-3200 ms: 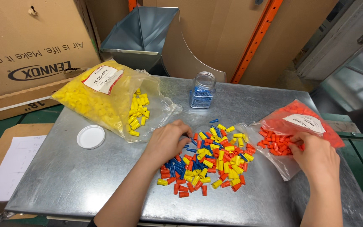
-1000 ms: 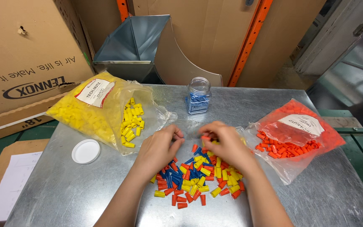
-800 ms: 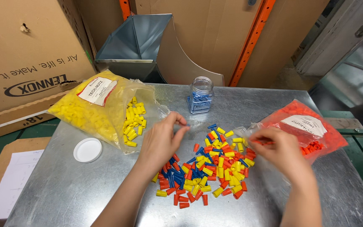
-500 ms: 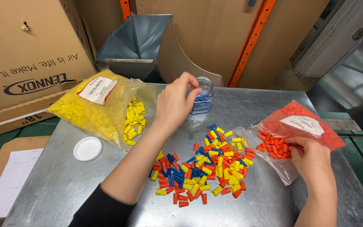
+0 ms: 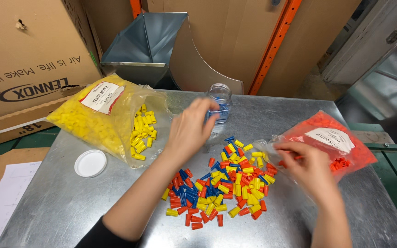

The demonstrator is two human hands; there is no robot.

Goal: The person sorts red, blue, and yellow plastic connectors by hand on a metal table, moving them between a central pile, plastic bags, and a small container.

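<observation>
Left hand (image 5: pixel 190 133) hovers by the clear jar (image 5: pixel 219 102); right hand (image 5: pixel 309 169) touches the orange-cap bag (image 5: pixel 334 142).

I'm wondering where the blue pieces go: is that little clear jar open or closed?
Open. The clear jar stands upright with no lid on its mouth; a white lid lies apart on the metal table.

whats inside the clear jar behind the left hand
The clear plastic jar holds small blue pieces at the bottom, like the blue caps in the mixed pile. The left hand covers its lower left, so the fill level there is hidden.
</observation>
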